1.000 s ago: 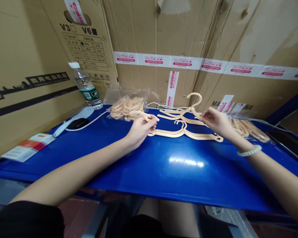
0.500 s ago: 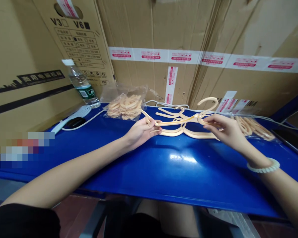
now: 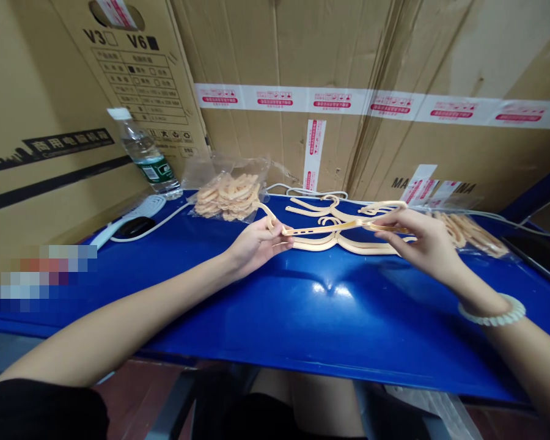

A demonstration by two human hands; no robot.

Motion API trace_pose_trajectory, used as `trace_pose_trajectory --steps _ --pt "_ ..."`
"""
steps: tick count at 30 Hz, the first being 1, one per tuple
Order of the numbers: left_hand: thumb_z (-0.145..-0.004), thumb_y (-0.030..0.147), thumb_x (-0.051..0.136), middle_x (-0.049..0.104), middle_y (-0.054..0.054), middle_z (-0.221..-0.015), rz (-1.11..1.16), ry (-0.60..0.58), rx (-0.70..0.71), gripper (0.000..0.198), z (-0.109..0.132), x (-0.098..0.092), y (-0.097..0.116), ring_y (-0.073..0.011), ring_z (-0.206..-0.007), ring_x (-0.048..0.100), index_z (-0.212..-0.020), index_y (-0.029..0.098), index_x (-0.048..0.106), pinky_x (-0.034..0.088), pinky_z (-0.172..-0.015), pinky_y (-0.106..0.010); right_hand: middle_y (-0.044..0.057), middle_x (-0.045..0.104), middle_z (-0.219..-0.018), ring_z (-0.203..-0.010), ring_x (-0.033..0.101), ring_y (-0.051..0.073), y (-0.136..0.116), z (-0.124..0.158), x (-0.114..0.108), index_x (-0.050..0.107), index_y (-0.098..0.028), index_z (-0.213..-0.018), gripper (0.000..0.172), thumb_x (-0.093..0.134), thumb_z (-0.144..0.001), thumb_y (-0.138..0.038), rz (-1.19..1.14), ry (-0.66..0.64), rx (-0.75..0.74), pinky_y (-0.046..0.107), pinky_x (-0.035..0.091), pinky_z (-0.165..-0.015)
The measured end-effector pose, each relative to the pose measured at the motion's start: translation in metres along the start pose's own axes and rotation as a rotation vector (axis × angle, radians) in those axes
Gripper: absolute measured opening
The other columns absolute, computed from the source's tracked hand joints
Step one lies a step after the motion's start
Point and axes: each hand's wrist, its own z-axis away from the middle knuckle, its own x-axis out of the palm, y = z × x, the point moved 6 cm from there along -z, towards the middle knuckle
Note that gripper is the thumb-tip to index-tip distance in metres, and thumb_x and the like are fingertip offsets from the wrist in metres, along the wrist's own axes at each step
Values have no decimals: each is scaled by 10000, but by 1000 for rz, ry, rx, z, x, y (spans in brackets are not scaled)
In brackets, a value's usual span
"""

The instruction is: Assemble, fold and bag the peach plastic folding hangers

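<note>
Above the blue table, a cream plastic clothes hanger (image 3: 323, 229) is held nearly level between my two hands. My left hand (image 3: 259, 241) pinches its left end, where a curved piece (image 3: 266, 211) rises between the fingers. My right hand (image 3: 415, 235) grips the hanger right of its middle, with fingers covering part of it. The hook (image 3: 385, 206) points away toward the right, close over that hand. Behind and below lie more cream hangers (image 3: 362, 247), flat on the table, partly hidden by the held one.
A clear bag of cream hanger parts (image 3: 231, 194) sits at the back left, another bag (image 3: 479, 235) at the right. A water bottle (image 3: 149, 160), hairbrush (image 3: 140, 214) and black mouse (image 3: 138, 227) stand left on the blue table (image 3: 275, 318). Cardboard boxes (image 3: 275, 140) wall the back.
The held hanger has turned about its length, so its hook has tipped down from upright and a slotted side shows. Both hands keep their hold; the view has shifted slightly.
</note>
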Motion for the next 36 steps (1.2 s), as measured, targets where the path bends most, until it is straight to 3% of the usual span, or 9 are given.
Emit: trace_pose_trajectory --steps 5,12,18,26,29,32,34,36 --pt "-821 34 650 664 -31 -745 -38 14 62 192 0 -3 0 -125 -674 648 -696 139 550 549 -736 -276 68 730 -901 -810 701 223 -3 2 6 683 -218 -972 89 635 -951 -290 -14 -24 -13 322 554 -725" --pt "-757 -25 624 650 -12 -686 -114 122 151 213 2 -4 4 -116 -618 633 -679 143 520 527 -695 -266 59 729 -857 -727 695 205 -8 4 13 683 -204 -952 153 630 -958 -348 -46 -65 6 312 546 -687" --pt "-791 6 643 604 23 -637 -102 182 253 213 2 -8 8 -101 -558 607 -700 150 516 521 -624 -250 55 737 -827 -663 680 185 -17 2 15 689 -196 -946 157 623 -958 -338 -83 -74 34 291 528 -614" --pt "-695 72 845 667 19 -718 -30 220 246 301 1 -8 7 -114 -694 699 -692 142 552 592 -780 -271 27 698 -719 -579 648 173 -5 6 15 682 -202 -999 216 655 -937 -407 -181 -66 221 282 529 -526" --pt "-692 154 877 697 1 -775 -46 193 250 293 4 -5 5 -120 -740 707 -741 147 588 583 -792 -261 25 686 -726 -530 629 158 0 6 12 677 -195 -994 268 683 -914 -450 -257 -32 293 287 539 -506" --pt "-748 244 845 730 -41 -849 -256 119 216 241 14 3 -5 -146 -774 706 -833 155 637 575 -773 -284 23 672 -725 -509 622 148 3 5 8 662 -189 -978 296 715 -887 -466 -322 4 349 279 539 -475" --pt "-789 233 797 738 -62 -895 -549 -50 237 170 25 19 -13 -184 -837 713 -859 167 656 574 -814 -323 19 664 -711 -513 624 149 4 5 9 651 -189 -972 304 722 -879 -470 -361 -14 365 273 538 -467" --pt "-880 221 685 737 -86 -991 -898 -303 392 68 42 40 -19 -218 -960 705 -938 184 688 552 -916 -367 19 669 -717 -524 630 149 4 6 14 640 -190 -978 308 719 -879 -471 -390 -78 368 266 535 -466"
